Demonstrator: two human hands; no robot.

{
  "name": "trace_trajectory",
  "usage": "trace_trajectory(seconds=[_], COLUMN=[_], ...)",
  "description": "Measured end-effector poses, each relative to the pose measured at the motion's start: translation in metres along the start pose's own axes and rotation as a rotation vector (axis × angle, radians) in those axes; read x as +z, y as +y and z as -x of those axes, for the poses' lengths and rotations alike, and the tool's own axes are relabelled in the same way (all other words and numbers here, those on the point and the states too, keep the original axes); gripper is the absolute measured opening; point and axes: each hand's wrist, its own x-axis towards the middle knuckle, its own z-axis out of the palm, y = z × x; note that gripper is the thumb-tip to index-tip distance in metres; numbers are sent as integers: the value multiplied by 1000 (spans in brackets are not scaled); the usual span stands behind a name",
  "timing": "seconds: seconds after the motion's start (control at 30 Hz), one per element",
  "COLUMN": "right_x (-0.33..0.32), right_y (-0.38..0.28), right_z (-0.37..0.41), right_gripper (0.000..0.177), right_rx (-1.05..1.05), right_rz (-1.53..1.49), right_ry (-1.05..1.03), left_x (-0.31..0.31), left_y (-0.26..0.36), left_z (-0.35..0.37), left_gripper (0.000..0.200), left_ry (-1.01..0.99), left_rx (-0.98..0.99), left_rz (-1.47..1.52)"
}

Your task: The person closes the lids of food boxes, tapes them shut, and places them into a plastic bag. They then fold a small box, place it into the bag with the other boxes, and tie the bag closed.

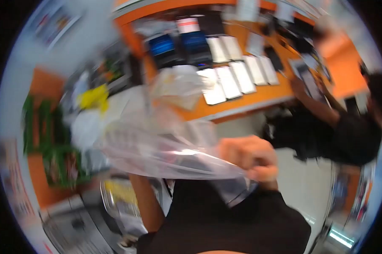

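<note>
A clear plastic bag is stretched across the middle of the view, in front of my body. Its right end is gripped by my right hand, whose fingers are curled closed. My left forearm rises beneath the bag's left part, and the plastic and blur hide my left hand. Just beyond the bag, another crumpled plastic bag lies at the near left edge of the orange desk.
White phone-like slabs and dark boxes lie on the desk. At right, a seated person in black holds a device. Green crates and a yellow bag are at left. A grey case stands lower left.
</note>
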Motion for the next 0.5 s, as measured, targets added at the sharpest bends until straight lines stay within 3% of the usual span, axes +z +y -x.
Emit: trace_trajectory(seconds=[0.1,0.2,0.23,0.27,0.37,0.4,0.5], right_x=[-32,-58,-67,-82,-110,-118,-113], right_y=[-14,-20,-19,-18,-6,0,-2], right_z=[36,59,65,77,102,114,117], right_gripper=[21,18,18,18,18,17,16], right_rx=[92,238,283,365,502,546,629], right_rz=[73,313,412,385,355,375,483], right_ry=[-41,-68,-87,-159,-263,-248,-339], left_x=[94,140,148,153,140,142,153], left_y=[-21,-50,-61,-80,-112,-124,-159], left_z=[46,107,130,153,238,262,336], left_gripper=[123,131,133,140,144,146,143], left_ry=[-200,-188,-141,-43,-2,-101,30], left_rx=[-21,80,108,161,229,334,513], left_rz=[200,118,-23,31,75,204,-35])
